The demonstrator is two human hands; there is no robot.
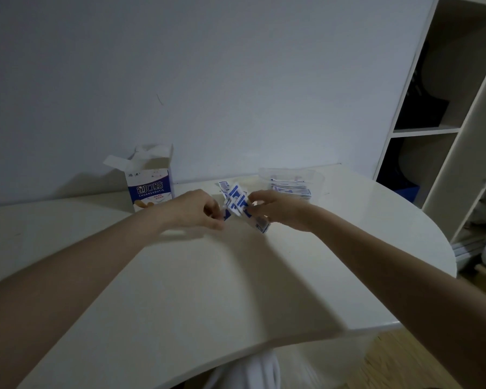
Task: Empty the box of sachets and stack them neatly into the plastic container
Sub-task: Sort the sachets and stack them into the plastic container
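Note:
A loose bunch of blue-and-white sachets (pixel 237 204) is held between both hands above the white table (pixel 208 276). My left hand (pixel 197 209) pinches its left end and my right hand (pixel 275 209) grips its right end, fingers curled. The opened white-and-blue box (pixel 149 185) stands upright at the back left by the wall, flaps up. The clear plastic container (pixel 292 178) sits at the back right of my hands and holds a flat stack of sachets (pixel 291 189). Another sachet (pixel 224 185) lies on the table behind the bunch.
A plain wall runs right behind the table. A white shelving unit (pixel 446 113) with dark items stands to the right. The table's rounded edge (pixel 443 248) curves off on the right, with wooden floor below.

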